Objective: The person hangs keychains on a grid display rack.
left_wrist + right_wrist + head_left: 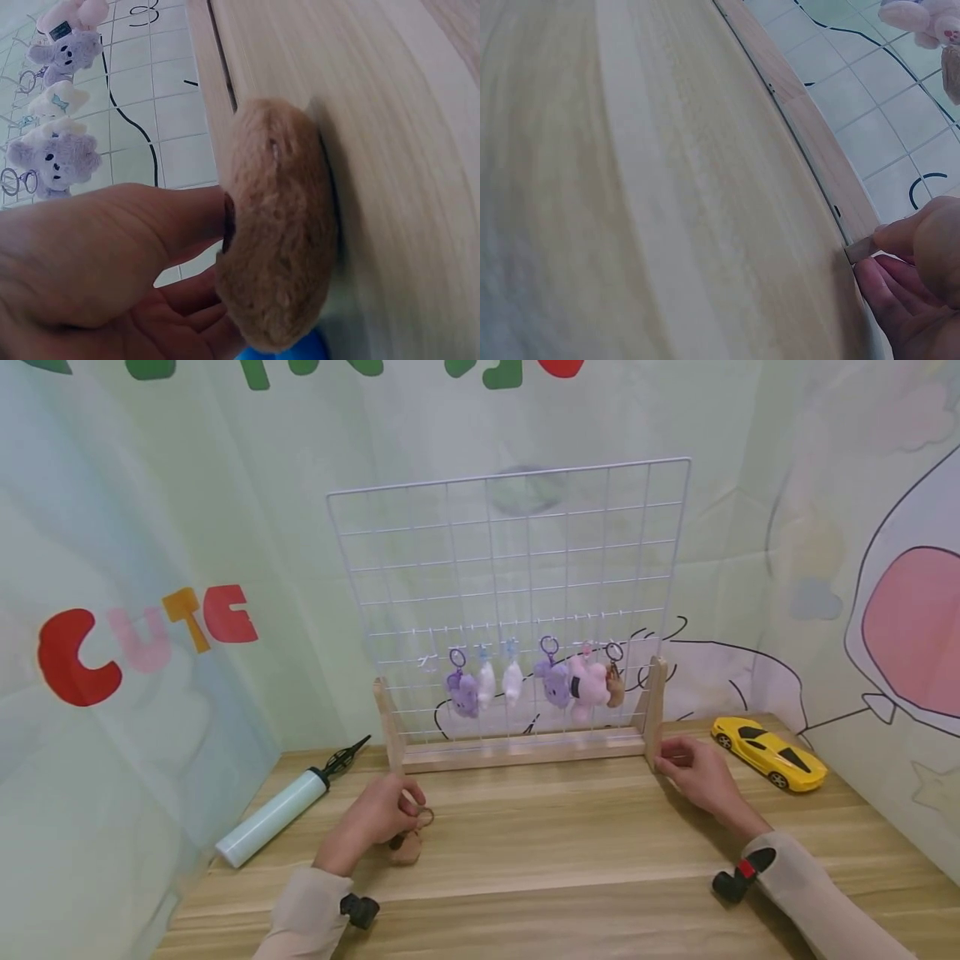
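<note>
My left hand [381, 814] pinches a brown plush keychain [407, 848] with a metal ring, low over the table at the front left of the display rack. Its fuzzy brown side fills the middle of the left wrist view. With thumb and fingers, my right hand [699, 772] grips the foot of the rack's right wooden upright [654, 714]. Between the uprights stands a white wire grid [510, 475] on a wooden base bar [525, 749]. Along its lower hooks hang purple plush keychains [555, 683], white ones [512, 683], a pink one [590, 683] and another brown one [615, 685].
A pale hand pump [273, 818] with a black end lies left of my left hand. To the right of my right hand sits a yellow toy car [768, 754]. Printed cloth [187, 460] hangs around the wooden table [540, 852] on the back and sides.
</note>
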Demonstrator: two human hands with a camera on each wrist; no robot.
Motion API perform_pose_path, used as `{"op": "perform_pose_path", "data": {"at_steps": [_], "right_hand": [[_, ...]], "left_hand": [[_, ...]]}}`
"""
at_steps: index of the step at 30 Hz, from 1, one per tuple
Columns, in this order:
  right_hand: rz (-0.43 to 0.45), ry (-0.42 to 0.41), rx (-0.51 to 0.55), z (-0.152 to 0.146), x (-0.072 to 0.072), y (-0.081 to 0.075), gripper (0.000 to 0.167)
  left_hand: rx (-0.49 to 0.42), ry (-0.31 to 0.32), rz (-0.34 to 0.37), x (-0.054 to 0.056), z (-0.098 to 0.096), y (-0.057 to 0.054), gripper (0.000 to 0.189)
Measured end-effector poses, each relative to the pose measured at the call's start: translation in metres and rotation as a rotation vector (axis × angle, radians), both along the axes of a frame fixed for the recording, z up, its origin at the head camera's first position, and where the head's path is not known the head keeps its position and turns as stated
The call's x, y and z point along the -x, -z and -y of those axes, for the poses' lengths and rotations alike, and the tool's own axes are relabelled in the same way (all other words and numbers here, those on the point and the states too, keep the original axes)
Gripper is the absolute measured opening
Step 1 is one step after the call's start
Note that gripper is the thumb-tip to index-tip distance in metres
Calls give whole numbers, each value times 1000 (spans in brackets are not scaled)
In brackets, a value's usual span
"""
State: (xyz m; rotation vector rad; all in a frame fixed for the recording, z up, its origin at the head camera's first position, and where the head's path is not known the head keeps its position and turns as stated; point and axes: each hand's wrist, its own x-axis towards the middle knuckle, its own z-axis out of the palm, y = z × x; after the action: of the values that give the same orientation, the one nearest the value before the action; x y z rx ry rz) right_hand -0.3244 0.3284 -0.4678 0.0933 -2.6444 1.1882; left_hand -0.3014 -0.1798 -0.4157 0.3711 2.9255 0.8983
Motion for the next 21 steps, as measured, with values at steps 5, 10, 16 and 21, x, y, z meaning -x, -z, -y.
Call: {"op": "perform_pose_path", "data": {"at_steps": [5,10,16,21], "right_hand": [[6,-2,4,0,-1,-1,36],[3,-3,4,1,-1,-1,36],[2,-2,0,0,-1,1,36],[-4,-3,2,0,-1,0,35]], "left_hand": [[21,1,-11,-2,-1,-1,21],[26,-14,10,-2,-2,-1,19],[35,-13,10,-1,-2,-1,15],[34,14,6,0,-2,-1,15]]}}
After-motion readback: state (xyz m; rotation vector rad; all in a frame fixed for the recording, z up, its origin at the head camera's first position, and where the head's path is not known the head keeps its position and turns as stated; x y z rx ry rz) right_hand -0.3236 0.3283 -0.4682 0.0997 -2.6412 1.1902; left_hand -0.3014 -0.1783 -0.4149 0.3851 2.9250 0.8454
